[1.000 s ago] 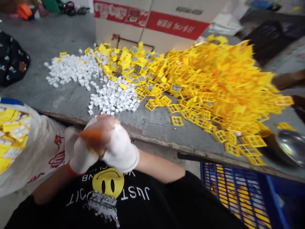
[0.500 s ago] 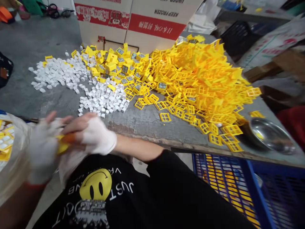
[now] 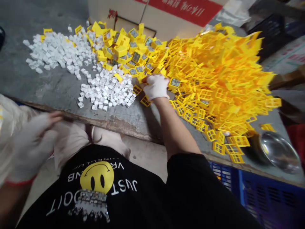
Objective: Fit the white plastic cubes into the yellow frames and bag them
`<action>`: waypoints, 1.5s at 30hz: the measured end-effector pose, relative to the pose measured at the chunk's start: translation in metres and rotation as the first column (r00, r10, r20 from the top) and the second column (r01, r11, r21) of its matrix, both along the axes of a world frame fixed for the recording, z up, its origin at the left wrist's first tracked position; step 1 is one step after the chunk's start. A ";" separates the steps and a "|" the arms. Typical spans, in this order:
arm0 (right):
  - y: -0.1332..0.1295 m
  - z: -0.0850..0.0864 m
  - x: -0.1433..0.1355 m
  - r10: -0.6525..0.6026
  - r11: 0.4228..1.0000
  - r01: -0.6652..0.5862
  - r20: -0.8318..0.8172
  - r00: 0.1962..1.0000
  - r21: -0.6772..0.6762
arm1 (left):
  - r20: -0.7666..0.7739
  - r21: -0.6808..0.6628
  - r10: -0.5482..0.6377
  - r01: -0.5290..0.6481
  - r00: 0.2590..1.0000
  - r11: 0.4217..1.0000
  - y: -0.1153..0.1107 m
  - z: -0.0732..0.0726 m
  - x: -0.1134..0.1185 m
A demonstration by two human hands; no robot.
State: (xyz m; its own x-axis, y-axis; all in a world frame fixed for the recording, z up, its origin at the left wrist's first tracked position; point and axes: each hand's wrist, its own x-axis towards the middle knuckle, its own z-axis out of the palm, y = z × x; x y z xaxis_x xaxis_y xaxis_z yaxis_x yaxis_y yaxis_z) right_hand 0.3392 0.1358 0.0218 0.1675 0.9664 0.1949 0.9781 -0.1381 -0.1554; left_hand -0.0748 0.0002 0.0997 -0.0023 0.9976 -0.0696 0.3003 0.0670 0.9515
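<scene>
- Progress: I judge this unfinished; a large heap of yellow lattice frames [image 3: 224, 70] lies loose on the grey tabletop [image 3: 21, 84], and I can't count any finished pieces.
- Also loose: yellow boxy pieces with grey panels [image 3: 120, 51] in mid-table, white hollow cubes [image 3: 107, 90] in two clusters to their left.
- Right hand [image 3: 157, 86]: reaches into the near edge of the yellow pieces, fingers bent down; tips hidden, so I can't tell if it grips anything.
- Left hand [image 3: 32, 143]: off the table beside the crinkly plastic bag [image 3: 11, 106], blurred; I see no piece in it, can't tell the grip.
- Materials: frames look like thin, glossy moulded plastic, four-paned; cubes small, smooth-looking; gloves white, fingertips bare; tabletop worn, chipped along its edge.
- Around: printed cardboard box [image 3: 164, 24] behind, shiny metal bowl [image 3: 281, 149] right.
</scene>
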 end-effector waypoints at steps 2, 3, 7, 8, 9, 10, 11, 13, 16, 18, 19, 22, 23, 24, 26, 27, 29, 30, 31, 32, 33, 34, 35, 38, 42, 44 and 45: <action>-0.026 0.004 -0.012 0.078 0.997 -0.076 -0.052 0.996 0.035 | 0.116 -0.228 -0.019 0.045 0.993 0.973 -0.008 -0.023 0.029; -0.045 0.004 -0.024 0.161 0.986 -0.158 -0.077 0.984 0.045 | 0.299 -0.383 0.000 0.120 0.954 0.916 -0.010 -0.036 0.045; -0.132 -0.001 -0.091 0.633 0.770 -0.638 -0.106 0.767 -0.011 | 0.739 -0.427 0.066 0.390 0.670 0.816 -0.015 -0.076 0.084; -0.148 -0.004 -0.106 0.706 0.704 -0.710 -0.096 0.701 -0.012 | 0.757 -0.401 0.060 0.391 0.650 0.829 -0.017 -0.081 0.085; -0.158 -0.007 -0.116 0.767 0.638 -0.770 -0.085 0.636 -0.004 | 0.757 -0.381 0.051 0.377 0.652 0.844 -0.019 -0.084 0.084; -0.161 -0.010 -0.122 0.797 0.602 -0.799 -0.070 0.600 0.009 | 0.749 -0.369 0.047 0.357 0.661 0.858 -0.021 -0.086 0.081; -0.157 -0.013 -0.124 0.800 0.599 -0.800 -0.051 0.598 0.023 | 0.743 -0.366 0.054 0.337 0.667 0.868 -0.023 -0.086 0.077; -0.134 -0.017 -0.117 0.722 0.692 -0.721 0.000 0.692 0.031 | 0.748 -0.378 0.106 0.290 0.655 0.879 -0.024 -0.086 0.068; -0.084 -0.024 -0.102 0.523 0.851 -0.524 0.087 0.848 -0.015 | 0.759 -0.432 0.205 0.243 0.618 0.868 -0.024 -0.089 0.059; -0.059 -0.029 -0.097 0.515 0.857 -0.510 0.112 0.850 -0.075 | 0.771 -0.452 0.232 0.252 0.593 0.855 -0.024 -0.094 0.056; -0.053 -0.032 -0.096 0.531 0.847 -0.522 0.119 0.839 -0.104 | 0.781 -0.453 0.237 0.264 0.578 0.851 -0.024 -0.097 0.055; -0.056 -0.035 -0.096 0.529 0.848 -0.519 0.139 0.837 -0.104 | 0.819 -0.436 0.236 0.300 0.523 0.849 -0.026 -0.105 0.054; -0.064 -0.034 -0.096 0.514 0.858 -0.510 0.132 0.848 -0.065 | 0.828 -0.430 0.233 0.311 0.510 0.848 -0.025 -0.107 0.053; -0.074 -0.032 -0.097 0.500 0.865 -0.502 0.110 0.859 -0.011 | 0.834 -0.425 0.230 0.318 0.502 0.847 -0.025 -0.107 0.054; -0.098 -0.025 -0.103 0.512 0.851 -0.509 0.013 0.859 0.126 | 0.844 -0.411 0.214 0.337 0.492 0.847 -0.024 -0.107 0.055; -0.111 -0.021 -0.109 0.544 0.827 -0.524 -0.058 0.837 0.205 | 0.848 -0.401 0.205 0.338 0.489 0.852 -0.023 -0.106 0.057; -0.134 -0.017 -0.127 0.645 0.750 -0.552 -0.219 0.732 0.365 | 0.856 -0.377 0.185 0.336 0.483 0.863 -0.023 -0.105 0.060; -0.143 -0.018 -0.136 0.687 0.715 -0.547 -0.294 0.665 0.435 | 0.860 -0.364 0.175 0.335 0.478 0.869 -0.023 -0.104 0.062; -0.151 -0.019 -0.146 0.715 0.690 -0.528 -0.354 0.603 0.495 | 0.864 -0.354 0.167 0.337 0.475 0.872 -0.024 -0.104 0.063; -0.156 -0.021 -0.153 0.733 0.673 -0.508 -0.393 0.555 0.537 | 0.867 -0.348 0.161 0.342 0.472 0.873 -0.025 -0.104 0.063; -0.159 -0.024 -0.158 0.748 0.658 -0.503 -0.407 0.525 0.561 | 0.869 -0.347 0.157 0.350 0.470 0.870 -0.027 -0.104 0.063; -0.161 -0.027 -0.159 0.765 0.639 -0.518 -0.399 0.506 0.569 | 0.869 -0.350 0.159 0.354 0.468 0.867 -0.028 -0.104 0.062; -0.160 -0.029 -0.158 0.788 0.612 -0.555 -0.373 0.490 0.563 | 0.869 -0.356 0.166 0.355 0.466 0.864 -0.029 -0.105 0.061; -0.146 -0.032 -0.138 0.775 0.628 -0.636 -0.291 0.560 0.448 | 0.863 -0.389 0.202 0.353 0.464 0.851 -0.030 -0.108 0.057; -0.109 -0.030 -0.119 0.373 0.927 -0.363 -0.133 0.918 0.094 | 0.849 -0.419 0.252 0.301 0.465 0.857 -0.028 -0.109 0.055; -0.093 -0.028 -0.124 0.295 0.953 -0.297 -0.045 0.954 -0.060 | 0.845 -0.425 0.263 0.287 0.465 0.858 -0.028 -0.108 0.055; -0.087 -0.026 -0.128 0.303 0.946 -0.304 -0.023 0.953 -0.111 | 0.842 -0.428 0.266 0.283 0.469 0.858 -0.028 -0.108 0.055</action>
